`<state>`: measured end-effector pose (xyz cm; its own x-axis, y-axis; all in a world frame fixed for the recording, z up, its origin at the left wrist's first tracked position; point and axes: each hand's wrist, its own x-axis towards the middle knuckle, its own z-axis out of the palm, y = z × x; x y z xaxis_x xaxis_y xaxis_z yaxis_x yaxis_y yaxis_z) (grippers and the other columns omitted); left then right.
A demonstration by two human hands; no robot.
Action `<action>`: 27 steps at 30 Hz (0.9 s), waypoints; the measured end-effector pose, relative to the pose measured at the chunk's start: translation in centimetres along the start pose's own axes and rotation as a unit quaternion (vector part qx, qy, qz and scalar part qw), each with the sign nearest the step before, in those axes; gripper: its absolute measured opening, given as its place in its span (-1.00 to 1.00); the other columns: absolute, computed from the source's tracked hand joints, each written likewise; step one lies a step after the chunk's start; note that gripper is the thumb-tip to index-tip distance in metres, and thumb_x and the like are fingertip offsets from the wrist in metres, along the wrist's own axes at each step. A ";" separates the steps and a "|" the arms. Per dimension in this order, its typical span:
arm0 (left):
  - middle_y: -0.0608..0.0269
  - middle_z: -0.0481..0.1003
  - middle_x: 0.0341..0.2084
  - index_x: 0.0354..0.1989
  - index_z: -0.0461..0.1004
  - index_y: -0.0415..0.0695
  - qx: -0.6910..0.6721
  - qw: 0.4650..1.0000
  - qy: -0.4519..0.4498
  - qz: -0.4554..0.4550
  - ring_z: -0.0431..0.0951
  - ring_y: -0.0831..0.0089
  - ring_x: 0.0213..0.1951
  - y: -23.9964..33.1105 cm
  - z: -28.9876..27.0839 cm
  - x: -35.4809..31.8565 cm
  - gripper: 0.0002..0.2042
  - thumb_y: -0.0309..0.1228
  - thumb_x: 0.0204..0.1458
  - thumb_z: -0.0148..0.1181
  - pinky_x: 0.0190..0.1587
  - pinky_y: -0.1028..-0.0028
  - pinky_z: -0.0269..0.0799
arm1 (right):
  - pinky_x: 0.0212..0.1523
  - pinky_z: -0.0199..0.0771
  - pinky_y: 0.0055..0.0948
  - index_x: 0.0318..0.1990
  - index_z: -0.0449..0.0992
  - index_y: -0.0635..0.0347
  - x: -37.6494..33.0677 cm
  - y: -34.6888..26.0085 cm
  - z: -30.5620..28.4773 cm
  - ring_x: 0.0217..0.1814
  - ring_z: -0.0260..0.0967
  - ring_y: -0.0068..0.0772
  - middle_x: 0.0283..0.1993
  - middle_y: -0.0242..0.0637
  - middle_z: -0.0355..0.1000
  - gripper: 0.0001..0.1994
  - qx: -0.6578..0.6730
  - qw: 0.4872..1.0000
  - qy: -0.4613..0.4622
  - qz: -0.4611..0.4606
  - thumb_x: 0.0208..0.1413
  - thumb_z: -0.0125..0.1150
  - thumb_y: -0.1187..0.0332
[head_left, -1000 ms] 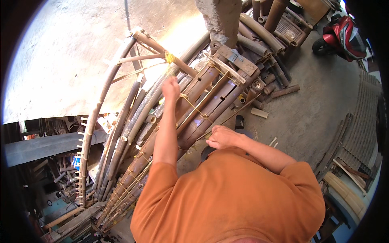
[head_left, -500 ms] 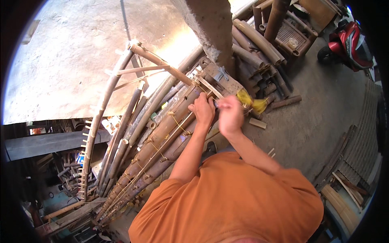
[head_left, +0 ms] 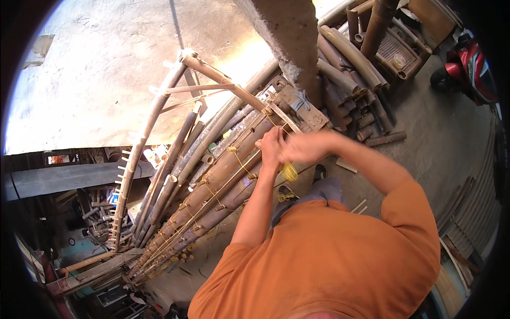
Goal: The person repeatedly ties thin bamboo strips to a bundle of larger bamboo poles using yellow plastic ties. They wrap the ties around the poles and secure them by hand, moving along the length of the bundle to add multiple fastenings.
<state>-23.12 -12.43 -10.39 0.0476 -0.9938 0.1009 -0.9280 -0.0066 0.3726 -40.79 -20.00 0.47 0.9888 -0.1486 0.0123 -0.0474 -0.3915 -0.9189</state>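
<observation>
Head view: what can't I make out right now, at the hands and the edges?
In the head view:
1. Right hand: blurred, so its grip is unclear.
2. Left hand: whatever lies under its fingers is hidden by the hand itself.
3. Yellow string: its upper part is hidden by the right hand.
4. Red motorbike: cut off by the dark right rim.

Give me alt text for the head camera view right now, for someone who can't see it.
A person's left hand and motion-blurred right hand work close together over thick bamboo tubes tied with yellow cord, with a yellow bundle below the right hand. The person wears an orange T-shirt; a red motorbike stands at upper right.
</observation>
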 end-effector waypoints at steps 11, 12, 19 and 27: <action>-0.01 0.58 -0.42 -0.21 0.55 -0.28 -0.194 0.953 0.211 -0.097 0.58 0.14 -0.37 -7.1 -2.2 14.7 -0.73 -0.35 0.19 -0.04 -0.25 0.22 0.44 | 0.19 0.27 -0.20 -0.53 0.44 0.27 -2.6 -0.1 12.5 -0.12 0.42 -0.15 -0.18 -0.10 0.45 -0.68 -0.081 0.867 0.491 -0.042 0.06 0.32 0.21; -0.08 0.58 -0.35 -0.22 0.56 -0.27 -0.177 0.965 0.131 -0.145 0.58 0.02 -0.28 -6.5 -0.5 14.6 -0.71 -0.32 0.17 -0.04 -0.16 0.16 0.43 | 0.16 0.30 -0.26 -0.32 0.51 0.30 -3.2 -0.2 13.2 0.03 0.39 -0.13 -0.02 -0.08 0.41 -0.83 -0.101 0.838 0.535 0.015 0.09 0.27 0.36; -0.21 0.56 -0.32 -0.23 0.57 -0.26 -0.128 0.979 0.071 -0.145 0.53 -0.20 -0.17 -8.2 0.9 13.4 -0.66 -0.24 0.13 -0.03 -0.07 0.06 0.41 | 0.08 0.38 -0.24 -0.03 0.46 0.29 -2.4 4.7 18.6 -0.02 0.40 0.06 -0.09 -0.02 0.40 -0.79 0.007 0.641 0.746 0.183 0.24 -0.02 0.48; 0.05 0.63 -0.35 -0.02 0.51 -0.33 -0.276 0.956 -0.056 -0.084 0.63 0.31 -0.29 -13.1 -9.1 4.7 -0.61 -0.23 0.18 0.07 -0.16 0.36 0.47 | -0.11 0.36 0.03 -0.16 0.41 0.29 -1.2 6.2 22.3 -0.07 0.39 0.27 -0.17 0.21 0.46 -0.74 -0.098 0.649 0.661 0.362 0.32 -0.11 0.26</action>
<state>-7.35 -15.95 -6.38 0.1100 -0.9897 -0.0919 -0.5725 -0.1387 0.8081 -39.07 -2.02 -14.06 -0.2835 -0.9576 0.0513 -0.5777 0.1279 -0.8061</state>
